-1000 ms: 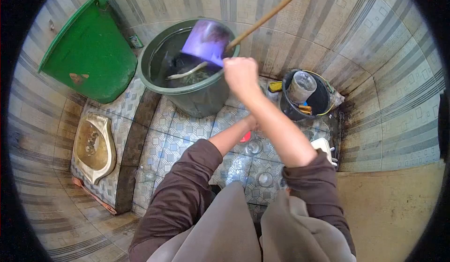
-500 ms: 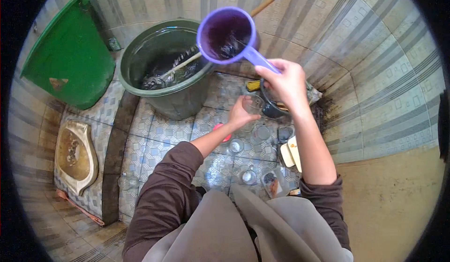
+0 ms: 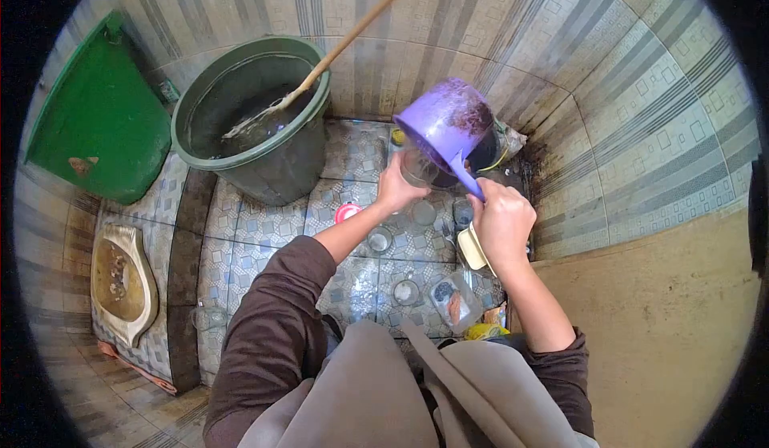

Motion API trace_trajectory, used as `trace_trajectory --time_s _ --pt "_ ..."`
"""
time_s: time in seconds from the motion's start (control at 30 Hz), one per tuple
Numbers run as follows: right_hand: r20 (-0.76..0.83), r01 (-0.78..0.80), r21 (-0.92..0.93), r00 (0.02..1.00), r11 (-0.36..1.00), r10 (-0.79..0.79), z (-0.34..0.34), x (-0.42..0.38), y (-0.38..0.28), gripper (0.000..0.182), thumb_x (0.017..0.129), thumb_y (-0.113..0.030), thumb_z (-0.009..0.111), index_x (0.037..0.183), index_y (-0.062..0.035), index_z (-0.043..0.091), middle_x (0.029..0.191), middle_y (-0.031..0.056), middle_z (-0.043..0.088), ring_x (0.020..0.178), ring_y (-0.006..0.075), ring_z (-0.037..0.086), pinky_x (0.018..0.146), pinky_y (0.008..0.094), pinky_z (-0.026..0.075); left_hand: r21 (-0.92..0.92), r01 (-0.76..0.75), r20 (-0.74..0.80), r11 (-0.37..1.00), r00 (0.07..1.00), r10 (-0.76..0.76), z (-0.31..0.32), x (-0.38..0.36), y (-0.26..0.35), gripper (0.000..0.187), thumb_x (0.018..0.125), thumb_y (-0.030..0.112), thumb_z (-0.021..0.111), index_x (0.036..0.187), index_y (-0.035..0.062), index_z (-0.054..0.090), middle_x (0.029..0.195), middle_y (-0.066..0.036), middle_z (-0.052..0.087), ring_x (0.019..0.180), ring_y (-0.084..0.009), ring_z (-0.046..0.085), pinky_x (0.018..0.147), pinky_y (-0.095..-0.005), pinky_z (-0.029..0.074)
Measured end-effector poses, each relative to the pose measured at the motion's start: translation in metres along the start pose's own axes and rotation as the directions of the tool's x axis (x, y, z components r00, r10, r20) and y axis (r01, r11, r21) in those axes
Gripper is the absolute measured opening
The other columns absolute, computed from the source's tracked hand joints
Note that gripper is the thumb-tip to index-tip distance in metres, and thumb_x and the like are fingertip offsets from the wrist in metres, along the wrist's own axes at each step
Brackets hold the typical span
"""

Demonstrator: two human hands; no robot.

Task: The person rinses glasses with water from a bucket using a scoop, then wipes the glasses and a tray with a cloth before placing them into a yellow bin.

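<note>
My right hand (image 3: 505,219) grips the handle of a purple water dipper (image 3: 444,123), which is tilted with its mouth toward the left and down. Just under that mouth, my left hand (image 3: 396,189) is closed around a clear glass (image 3: 416,169), partly hidden by the dipper. Whether water is flowing between them cannot be made out clearly. Behind the dipper stands a dark bucket (image 3: 483,153), mostly covered. Below my hands, several glasses, such as one glass (image 3: 380,240) and another glass (image 3: 406,292), stand on the tiled floor near a red-and-white round item (image 3: 347,212).
A large green tub (image 3: 264,155) of water with a wooden-handled stick (image 3: 352,35) stands at the back left. To the left are a squat toilet (image 3: 124,288) and a green panel (image 3: 100,119). A clear plastic container (image 3: 455,302) and cream-coloured dish (image 3: 471,248) lie at the right.
The dipper has moved from beside the tub to the right and down, and has tipped over the glass. My left hand keeps holding the glass. The view has shifted slightly.
</note>
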State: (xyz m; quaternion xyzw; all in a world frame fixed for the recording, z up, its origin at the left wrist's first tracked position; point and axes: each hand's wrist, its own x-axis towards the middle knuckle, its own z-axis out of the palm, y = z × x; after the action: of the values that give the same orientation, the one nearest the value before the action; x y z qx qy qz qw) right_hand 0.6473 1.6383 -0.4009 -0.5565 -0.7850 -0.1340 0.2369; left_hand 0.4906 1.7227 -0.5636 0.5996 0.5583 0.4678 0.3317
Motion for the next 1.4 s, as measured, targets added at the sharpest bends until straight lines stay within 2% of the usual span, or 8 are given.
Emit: trace_trajectory --time_s 0.3,0.47,0.57,0.77,0.97,1.07,1.3,1.4 --pt "-0.049 -0.074 0.064 0.996 0.995 0.077 -0.004 -0.011 0.015 0.019 0.064 -0.013 0.065 0.08 -0.0058 0.059 0.066 0.0083 0.058 0.06 0.025 0.056 0.056 0.035 0.044 0.122 -0.04 -0.046 0.992 0.998 0.046 0.001 0.005 -0.019 0.082 0.045 0.029 0.08 0.114 0.0018 0.043 0.1 -0.015 0.055 0.095 -0.0256 0.053 0.082 -0.0335 0.042" --pt "-0.062 -0.173 0.094 0.982 0.98 0.179 0.0 -0.001 0.018 0.02 0.063 -0.015 0.067 0.081 -0.0082 0.06 0.068 0.009 0.06 0.06 0.0264 0.058 0.054 0.0356 0.045 -0.354 0.367 0.153 0.86 0.93 -0.334 -0.003 0.008 -0.025 0.073 0.056 0.032 0.078 0.114 0.0026 0.045 0.1 -0.009 0.056 0.086 -0.015 0.055 0.069 -0.0265 0.046" --pt "-0.082 -0.173 0.107 0.98 0.979 0.182 0.001 0.027 0.004 0.02 0.063 -0.018 0.067 0.08 -0.0085 0.061 0.069 0.0085 0.06 0.062 0.0261 0.058 0.055 0.0355 0.045 -0.38 0.354 0.165 0.855 0.935 -0.313 -0.004 0.009 -0.032 0.077 0.054 0.036 0.078 0.113 -0.0002 0.044 0.098 -0.01 0.058 0.083 -0.0148 0.057 0.07 -0.0258 0.046" --pt "-0.16 0.246 0.363 0.967 0.899 -0.199 0.066 0.136 -0.074 0.026 0.066 -0.029 0.065 0.083 -0.0097 0.063 0.074 0.0088 0.062 0.069 0.0258 0.059 0.06 0.0337 0.047 -0.185 0.085 0.033 0.979 0.996 -0.081 -0.046 0.006 -0.023 0.074 0.053 0.035 0.079 0.109 0.0004 0.046 0.094 -0.008 0.058 0.089 -0.0158 0.055 0.079 -0.0279 0.042" --pt "0.028 0.498 0.156 0.861 0.853 -0.508 0.17 0.174 -0.178 0.01 0.066 -0.017 0.06 0.063 -0.0082 0.064 0.065 0.011 0.062 0.064 0.0249 0.062 0.058 0.0378 0.045 -0.14 0.213 -0.102 0.967 0.968 -0.228 -0.081 0.005 -0.036 0.063 0.051 0.026 0.079 0.104 0.0023 0.051 0.099 -0.009 0.058 0.093 -0.0173 0.055 0.079 -0.0305 0.042" --pt "0.147 0.419 0.265 0.872 0.868 -0.466 0.167 0.173 -0.198 0.013 0.066 -0.021 0.063 0.065 -0.0078 0.064 0.065 0.0121 0.061 0.066 0.0264 0.062 0.06 0.0386 0.046 -0.031 0.318 -0.111 0.948 0.941 -0.32 -0.091 0.005 -0.044 0.062 0.052 0.024 0.078 0.104 0.0032 0.051 0.101 -0.008 0.058 0.092 -0.0177 0.055 0.077 -0.0314 0.043" --pt "0.176 -0.061 0.682 0.981 0.729 -0.082 0.106 0.184 -0.132 0.035 0.064 -0.036 0.067 0.084 -0.0063 0.066 0.072 0.0147 0.062 0.069 0.0265 0.062 0.066 0.0339 0.048 -0.374 0.344 0.018 0.862 0.931 -0.364 -0.092 0.003 -0.048 0.075 0.052 0.026 0.078 0.112 -0.0006 0.042 0.104 -0.012 0.055 0.093 -0.0203 0.054 0.08 -0.0306 0.043" --pt "0.246 -0.171 0.634 0.969 0.755 0.012 0.061 0.167 -0.088 0.035 0.064 -0.034 0.068 0.083 -0.0049 0.066 0.072 0.0141 0.063 0.068 0.0233 0.062 0.064 0.0323 0.047 -0.058 0.155 -0.118 0.986 0.98 -0.161 -0.088 0.005 -0.036 0.077 0.05 0.026 0.08 0.112 -0.0016 0.043 0.101 -0.012 0.056 0.091 -0.0221 0.055 0.08 -0.0307 0.043"
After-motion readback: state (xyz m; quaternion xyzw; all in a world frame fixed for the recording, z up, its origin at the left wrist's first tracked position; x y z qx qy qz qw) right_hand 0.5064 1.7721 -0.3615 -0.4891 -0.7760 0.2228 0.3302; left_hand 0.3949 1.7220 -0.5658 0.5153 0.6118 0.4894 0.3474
